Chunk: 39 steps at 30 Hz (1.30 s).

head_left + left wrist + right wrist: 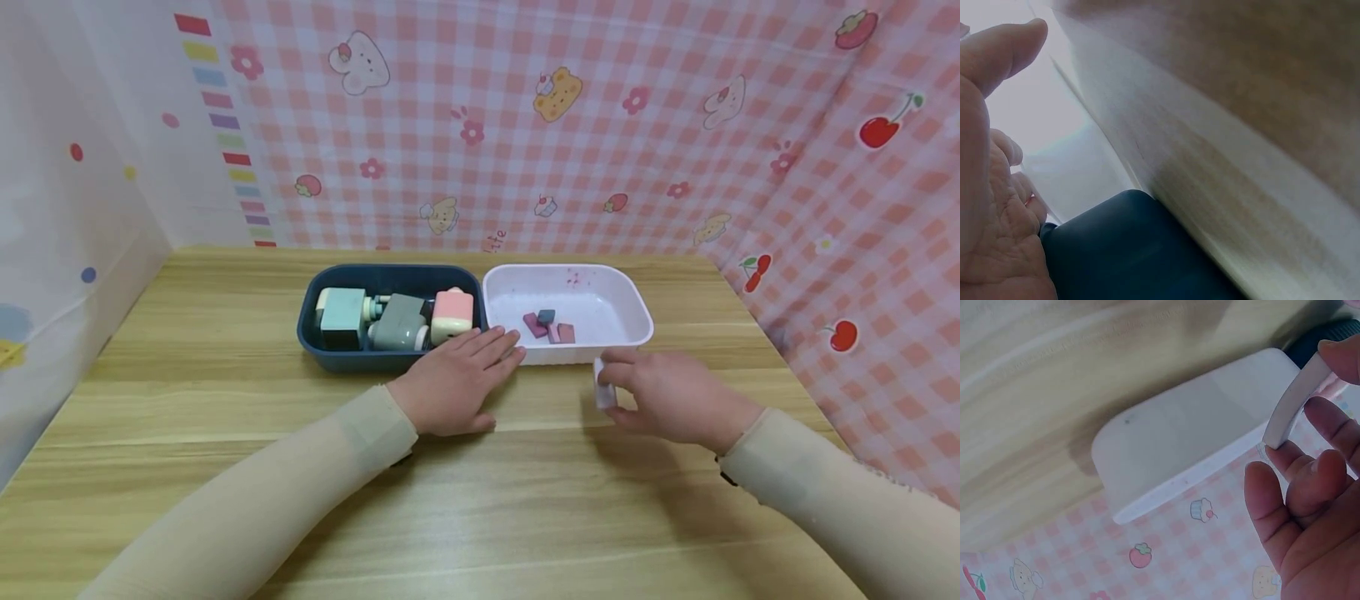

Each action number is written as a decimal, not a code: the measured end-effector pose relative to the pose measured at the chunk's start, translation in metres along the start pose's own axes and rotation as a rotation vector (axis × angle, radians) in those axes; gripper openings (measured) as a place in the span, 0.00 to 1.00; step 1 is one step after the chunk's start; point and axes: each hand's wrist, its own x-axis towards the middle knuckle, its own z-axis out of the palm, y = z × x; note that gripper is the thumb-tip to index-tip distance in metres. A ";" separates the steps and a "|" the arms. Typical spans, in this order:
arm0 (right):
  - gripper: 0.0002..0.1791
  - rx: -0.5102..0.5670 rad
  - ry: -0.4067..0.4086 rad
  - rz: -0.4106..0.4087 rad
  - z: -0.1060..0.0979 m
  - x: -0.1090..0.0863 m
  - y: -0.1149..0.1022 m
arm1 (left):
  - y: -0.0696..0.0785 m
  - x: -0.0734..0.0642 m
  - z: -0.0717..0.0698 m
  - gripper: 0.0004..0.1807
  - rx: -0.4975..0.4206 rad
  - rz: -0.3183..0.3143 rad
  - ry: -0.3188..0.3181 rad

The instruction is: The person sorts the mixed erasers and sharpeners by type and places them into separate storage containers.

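Observation:
My right hand [671, 396] pinches a small pale, slightly curved flat piece [1297, 403] between thumb and fingertips, just in front of the white box [637, 340]. Its kind I cannot tell. Several small pink, purple and blue-grey pieces [535, 325] lie inside that box near its front wall. My left hand [459, 379] has its fingers straight and lies against the front rims where the dark blue box [360, 362] meets the white one. Inside the blue box are a mint block-like toy [343, 312], a grey-green one [401, 323] and a pink-and-cream one [453, 315].
Both boxes stand side by side on a wooden table [480, 508]. Behind and to the right hangs a pink checked cloth [495, 167] with cartoon prints. A whiter cloth [82, 200] hangs on the left side.

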 end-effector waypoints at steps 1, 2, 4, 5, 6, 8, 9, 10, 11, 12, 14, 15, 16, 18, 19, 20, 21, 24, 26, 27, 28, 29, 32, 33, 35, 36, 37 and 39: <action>0.15 -0.009 0.009 -0.004 -0.002 0.001 0.000 | 0.000 0.000 0.000 0.53 -0.002 0.000 0.001; 0.15 -0.017 0.018 -0.009 -0.003 0.001 0.000 | 0.000 0.000 0.000 0.53 -0.002 0.000 0.000; 0.14 -0.030 0.039 -0.021 -0.006 0.002 0.000 | 0.000 0.000 0.000 0.53 -0.005 0.000 -0.001; 0.13 -0.033 0.046 -0.026 -0.008 0.003 0.000 | 0.000 0.000 0.000 0.53 -0.004 -0.001 -0.002; 0.13 -0.036 0.050 -0.028 -0.009 0.003 0.001 | 0.000 0.000 0.000 0.53 -0.004 -0.001 -0.003; 0.13 -0.035 0.053 -0.030 -0.012 0.004 0.001 | 0.000 0.000 0.000 0.53 -0.002 -0.001 -0.004; 0.13 -0.037 0.054 -0.031 -0.013 0.005 0.001 | 0.000 0.000 0.000 0.53 -0.002 -0.001 -0.005; 0.13 -0.040 0.059 -0.034 -0.014 0.005 0.002 | 0.000 0.000 0.000 0.53 -0.002 0.000 -0.005; 0.13 -0.044 0.064 -0.038 -0.015 0.006 0.002 | 0.000 0.000 0.000 0.53 -0.002 -0.001 -0.007; 0.14 -0.051 0.072 -0.040 -0.016 0.007 0.003 | 0.000 0.000 -0.001 0.53 -0.003 -0.001 -0.009; 0.13 -0.061 0.093 -0.055 -0.018 0.009 0.004 | 0.000 0.000 -0.001 0.54 -0.005 -0.002 -0.014; 0.13 -0.067 0.102 -0.057 -0.019 0.010 0.005 | 0.000 0.000 -0.001 0.53 -0.007 -0.002 -0.014; 0.13 -0.072 0.109 -0.058 -0.020 0.011 0.005 | 0.000 0.000 -0.001 0.53 -0.007 -0.002 -0.014; 0.13 -0.076 0.114 -0.056 -0.023 0.012 0.006 | 0.000 -0.001 -0.002 0.53 -0.006 -0.002 -0.014; 0.13 -0.072 0.110 -0.053 -0.024 0.013 0.007 | 0.000 -0.001 -0.002 0.53 -0.005 -0.001 -0.012; 0.14 -0.073 0.102 -0.041 -0.025 0.014 0.007 | 0.000 -0.001 -0.002 0.53 -0.004 0.000 -0.009; 0.14 -0.075 0.094 -0.030 -0.026 0.015 0.008 | 0.000 -0.001 -0.002 0.53 -0.004 0.001 -0.007; 0.15 -0.070 0.073 -0.013 -0.028 0.018 0.009 | 0.000 -0.001 -0.001 0.53 -0.003 0.002 -0.006; 0.15 -0.074 0.065 -0.007 -0.030 0.020 0.009 | 0.000 -0.001 -0.001 0.53 -0.003 0.001 -0.007; 0.15 -0.075 0.068 -0.011 -0.031 0.021 0.010 | 0.000 0.000 -0.001 0.53 -0.003 0.000 -0.009; 0.15 -0.074 0.069 -0.013 -0.032 0.021 0.011 | 0.001 0.000 -0.001 0.53 -0.003 -0.001 -0.011; 0.14 -0.073 0.072 -0.015 -0.032 0.022 0.012 | 0.000 0.000 -0.001 0.54 -0.001 -0.001 -0.013; 0.14 -0.078 0.074 -0.010 -0.034 0.025 0.015 | 0.000 0.000 -0.002 0.54 0.000 -0.003 -0.016; 0.14 -0.079 0.072 -0.008 -0.035 0.026 0.016 | 0.001 0.000 -0.002 0.54 -0.002 -0.003 -0.017; 0.14 -0.082 0.064 0.000 -0.036 0.028 0.018 | 0.001 -0.001 -0.002 0.54 -0.006 -0.004 -0.019; 0.14 -0.085 0.058 0.004 -0.036 0.029 0.019 | 0.001 -0.001 -0.003 0.53 -0.009 -0.005 -0.020; 0.14 -0.086 0.054 0.007 -0.036 0.031 0.020 | 0.001 -0.001 -0.003 0.53 -0.012 -0.006 -0.021; 0.14 -0.089 0.045 0.014 -0.037 0.033 0.022 | 0.001 -0.001 -0.004 0.53 -0.017 -0.008 -0.023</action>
